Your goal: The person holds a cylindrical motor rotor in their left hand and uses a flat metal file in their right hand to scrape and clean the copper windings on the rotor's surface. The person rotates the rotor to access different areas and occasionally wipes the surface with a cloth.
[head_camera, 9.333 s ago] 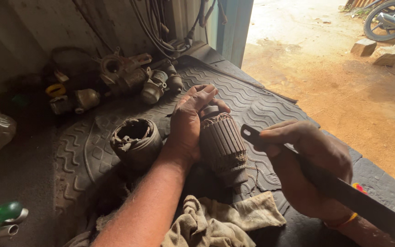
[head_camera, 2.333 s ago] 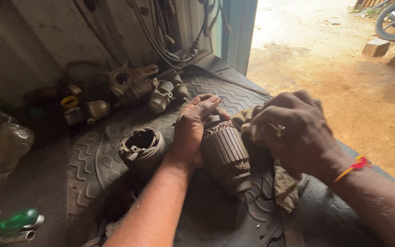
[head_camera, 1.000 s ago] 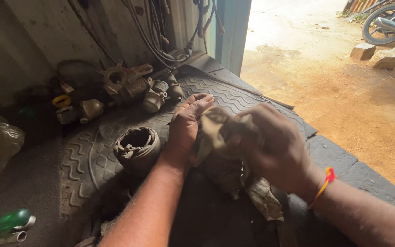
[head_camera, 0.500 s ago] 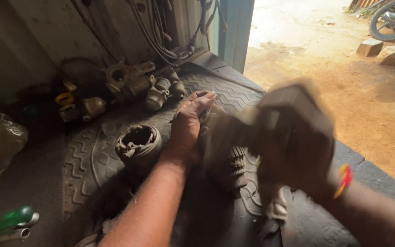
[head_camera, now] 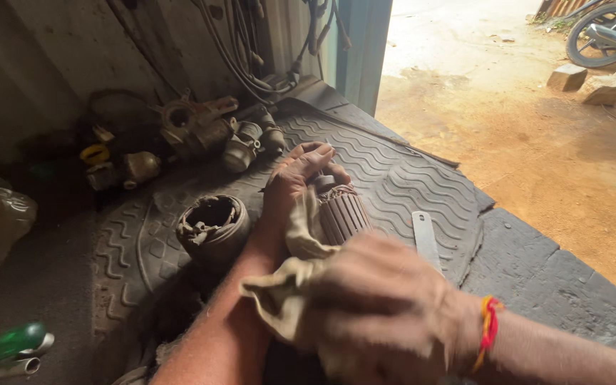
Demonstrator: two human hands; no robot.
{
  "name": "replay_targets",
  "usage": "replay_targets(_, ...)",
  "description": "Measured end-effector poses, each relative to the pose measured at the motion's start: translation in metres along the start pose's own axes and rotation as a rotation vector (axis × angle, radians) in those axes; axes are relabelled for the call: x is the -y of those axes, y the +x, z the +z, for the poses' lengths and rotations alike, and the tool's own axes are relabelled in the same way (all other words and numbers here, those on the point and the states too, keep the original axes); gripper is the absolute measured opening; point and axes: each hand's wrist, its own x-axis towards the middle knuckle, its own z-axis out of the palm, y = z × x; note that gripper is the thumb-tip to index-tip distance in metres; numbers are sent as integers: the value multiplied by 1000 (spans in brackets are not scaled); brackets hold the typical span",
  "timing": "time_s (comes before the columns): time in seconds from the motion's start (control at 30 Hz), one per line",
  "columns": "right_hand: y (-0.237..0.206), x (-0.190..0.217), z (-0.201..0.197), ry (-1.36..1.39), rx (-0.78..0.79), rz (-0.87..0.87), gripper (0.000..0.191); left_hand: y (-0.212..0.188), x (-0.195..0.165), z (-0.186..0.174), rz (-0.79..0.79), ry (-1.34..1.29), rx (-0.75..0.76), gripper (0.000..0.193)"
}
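Observation:
My left hand [head_camera: 294, 182] grips the top of a ribbed, rusty motor armature [head_camera: 344, 214] that stands tilted on the black rubber mat [head_camera: 408, 185]. Lower down, my right hand [head_camera: 386, 306] is closed on a dirty beige rag [head_camera: 290, 285] pressed against the armature's lower part, which it hides. A thin flat metal blade [head_camera: 425, 239] lies on the mat just right of the armature.
A round motor housing [head_camera: 212, 224] sits left of my forearm. Several greasy motor parts [head_camera: 208, 132] and a yellow ring [head_camera: 94, 153] lie at the back by the wall. A green-handled screwdriver [head_camera: 5, 346] is at bottom left. Beyond the mat's right edge is bare dirt ground [head_camera: 536, 142].
My right hand has come down with the rag from the armature's upper part to its lower part. The left hand keeps its hold on top. The blade now lies on the mat.

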Motion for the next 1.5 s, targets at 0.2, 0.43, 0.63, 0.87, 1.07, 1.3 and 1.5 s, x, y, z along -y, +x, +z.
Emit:
replay_targets(0.2,-15,-28,1,-243,-294,528,24,-15,-5,12,9,-130,31,21)
replay_targets(0.43,-1,3,12,-252,6,55,21,-16,-6,17,46,41,-68,19)
replay_targets(0.63,0,-17,1,-560,-200,216,20,-2,1,-2,88,27,24,15)
replay_targets(0.87,-28,-37,-3,-85,-213,637,21,-5,4,2,85,-3,-22,15)
replay_targets(1.07,-20,-14,4,-93,-130,325,21,-19,-7,13,46,28,1,19)
replay_targets(1.3,-5,12,31,613,308,330,26,-19,-5,18,39,4,-32,21)
replay_targets(1.5,-21,-16,-11,-111,-97,277,14,-15,-4,15,21,-4,-38,19)
